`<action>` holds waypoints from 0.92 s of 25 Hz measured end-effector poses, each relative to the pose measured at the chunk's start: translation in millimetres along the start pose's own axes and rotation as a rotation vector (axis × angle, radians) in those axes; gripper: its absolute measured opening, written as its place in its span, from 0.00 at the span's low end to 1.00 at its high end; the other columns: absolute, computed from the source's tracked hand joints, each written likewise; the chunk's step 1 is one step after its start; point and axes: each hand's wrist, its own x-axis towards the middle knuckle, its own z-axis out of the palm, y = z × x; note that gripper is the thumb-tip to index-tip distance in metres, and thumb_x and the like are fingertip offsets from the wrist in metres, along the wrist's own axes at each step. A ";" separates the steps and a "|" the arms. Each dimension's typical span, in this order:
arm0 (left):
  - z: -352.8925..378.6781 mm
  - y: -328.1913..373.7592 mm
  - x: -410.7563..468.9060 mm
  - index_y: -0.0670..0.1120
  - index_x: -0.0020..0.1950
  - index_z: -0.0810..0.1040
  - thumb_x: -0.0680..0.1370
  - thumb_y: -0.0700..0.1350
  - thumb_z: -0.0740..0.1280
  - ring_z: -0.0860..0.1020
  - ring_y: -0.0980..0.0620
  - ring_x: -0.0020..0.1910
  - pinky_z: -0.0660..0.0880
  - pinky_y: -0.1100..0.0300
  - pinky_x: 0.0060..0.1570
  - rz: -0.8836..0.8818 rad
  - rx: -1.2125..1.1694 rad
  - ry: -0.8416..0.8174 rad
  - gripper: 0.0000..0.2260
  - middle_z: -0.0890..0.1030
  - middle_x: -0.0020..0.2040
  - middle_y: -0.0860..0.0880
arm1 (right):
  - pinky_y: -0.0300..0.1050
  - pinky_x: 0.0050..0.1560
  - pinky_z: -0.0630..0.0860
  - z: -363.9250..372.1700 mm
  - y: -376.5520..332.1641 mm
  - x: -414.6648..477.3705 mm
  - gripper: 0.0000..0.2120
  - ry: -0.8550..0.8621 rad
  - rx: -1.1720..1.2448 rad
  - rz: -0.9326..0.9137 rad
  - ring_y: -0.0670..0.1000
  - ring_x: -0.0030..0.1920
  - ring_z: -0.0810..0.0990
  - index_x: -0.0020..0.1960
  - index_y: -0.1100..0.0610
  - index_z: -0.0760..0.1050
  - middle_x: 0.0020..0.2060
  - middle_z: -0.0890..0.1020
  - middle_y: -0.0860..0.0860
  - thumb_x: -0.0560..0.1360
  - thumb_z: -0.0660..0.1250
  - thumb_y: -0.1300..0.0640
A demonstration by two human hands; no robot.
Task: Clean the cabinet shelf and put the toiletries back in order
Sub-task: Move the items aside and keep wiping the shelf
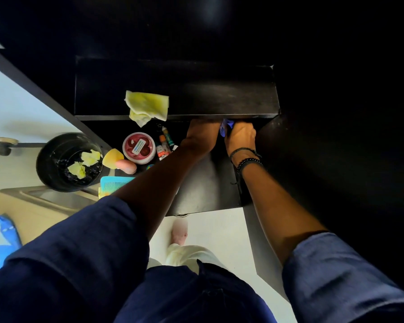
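**Cabinet shelf (219,96) bare, restocking not yet begun**

Head view: the upper black shelf holds nothing but a yellow cloth (147,108), which lies crumpled at its front edge and hangs partly over it. With the board bare and the cloth put down, the wiping there looks largely done, though the surface is too dark to judge how clean it is.

The toiletries (165,143) are grouped on the lower shelf (208,183), to the left. They include a round pink tub (139,148), a few small bottles, a yellow sponge (113,157) and a turquoise comb (113,184). None of them is back on the upper board.

A black bin (47,148) beside the cabinet holds crumpled yellow wipes (90,157), which suggests some cleaning is finished.

Both hands reach in under the front edge of the upper shelf, close together. The right hand (240,138) has curled knuckles and seems to grip a blue item (226,128) that shows between the two hands. The left hand (202,134) lies just beside it, but the shelf edge hides its fingers, so I cannot tell its grip.

My reading is that the job is about half done. Sorting the items and putting them back remains.
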 end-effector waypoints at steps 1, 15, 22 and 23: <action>-0.3 -0.7 -2.1 0.38 0.64 0.74 0.80 0.37 0.57 0.72 0.38 0.63 0.65 0.50 0.63 0.006 -0.002 0.019 0.14 0.76 0.62 0.37 | 0.50 0.59 0.73 -1.1 -0.1 -0.9 0.13 -0.002 -0.001 0.001 0.63 0.59 0.77 0.58 0.65 0.77 0.56 0.79 0.63 0.79 0.62 0.59; 5.1 -28.4 -63.9 0.42 0.71 0.65 0.73 0.38 0.65 0.72 0.39 0.63 0.70 0.49 0.59 0.050 0.180 0.235 0.26 0.70 0.67 0.40 | 0.52 0.56 0.78 25.9 1.5 -67.5 0.24 0.150 0.297 -0.167 0.61 0.55 0.78 0.69 0.60 0.67 0.63 0.71 0.60 0.74 0.65 0.63; -3.6 -83.9 -113.3 0.42 0.76 0.58 0.74 0.36 0.66 0.67 0.39 0.69 0.74 0.47 0.59 -0.052 0.116 0.207 0.32 0.63 0.73 0.40 | 0.53 0.59 0.76 71.8 -29.6 -104.7 0.28 -0.090 0.397 -0.211 0.61 0.56 0.79 0.72 0.58 0.64 0.65 0.71 0.60 0.74 0.67 0.63; -3.8 -90.6 -118.9 0.43 0.76 0.57 0.74 0.35 0.67 0.67 0.39 0.69 0.75 0.46 0.57 -0.065 0.107 0.202 0.33 0.64 0.73 0.40 | 0.53 0.61 0.75 76.3 -32.5 -106.7 0.28 -0.116 0.395 -0.210 0.60 0.59 0.77 0.73 0.58 0.63 0.66 0.70 0.59 0.74 0.67 0.63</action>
